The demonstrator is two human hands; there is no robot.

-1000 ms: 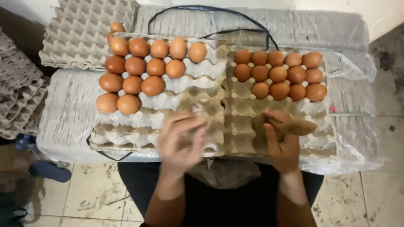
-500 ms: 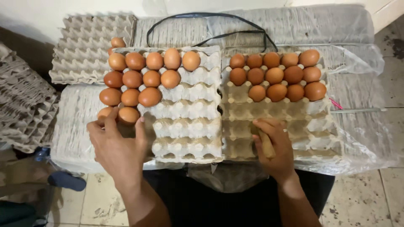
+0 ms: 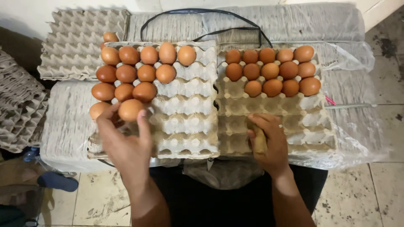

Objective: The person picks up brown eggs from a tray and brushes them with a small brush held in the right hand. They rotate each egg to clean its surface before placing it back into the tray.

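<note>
- While the left hand (image 3: 126,143) pinches a brown egg (image 3: 130,109) over the left tray (image 3: 185,126), placing seems underway.
- Right hand (image 3: 269,143) grips another egg (image 3: 259,141), needing an empty cup in the right tray (image 3: 311,126).

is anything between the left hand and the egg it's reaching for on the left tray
Nothing visible: the left hand has its fingertips already around the brown egg at the near edge of the filled cells in the left tray.
</note>
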